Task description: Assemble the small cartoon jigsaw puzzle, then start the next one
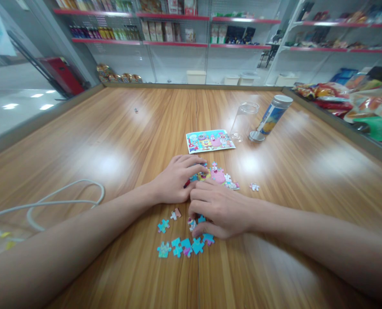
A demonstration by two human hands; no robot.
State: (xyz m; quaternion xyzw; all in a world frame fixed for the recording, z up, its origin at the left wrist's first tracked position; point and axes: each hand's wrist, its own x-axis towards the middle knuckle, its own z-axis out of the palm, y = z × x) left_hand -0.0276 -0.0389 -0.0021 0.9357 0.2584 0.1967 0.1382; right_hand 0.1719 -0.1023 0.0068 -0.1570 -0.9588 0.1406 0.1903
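My left hand (178, 178) lies with its fingers stretched over the left part of a partly joined cartoon jigsaw puzzle (217, 174), hiding some of it. Just nearer to me, my right hand (218, 208) is curled, thumb and forefinger closed about a small white and pink puzzle piece (192, 224). Loose blue puzzle pieces (197, 246) are spread in front of that hand. A pink and white piece (175, 214) and a blue piece (163, 226) lie to their upper left. Right of the joined part rests another white piece (254, 187). Beyond the puzzle is a picture card (210, 141) with cartoon figures.
A clear open jar (245, 120) and a blue-labelled canister (271, 116) stand behind the card, a round metal lid (256, 136) beside them. A white cable (65, 201) loops at left. Snack packets (332, 94) lie beyond the right edge; stocked shelves line the back.
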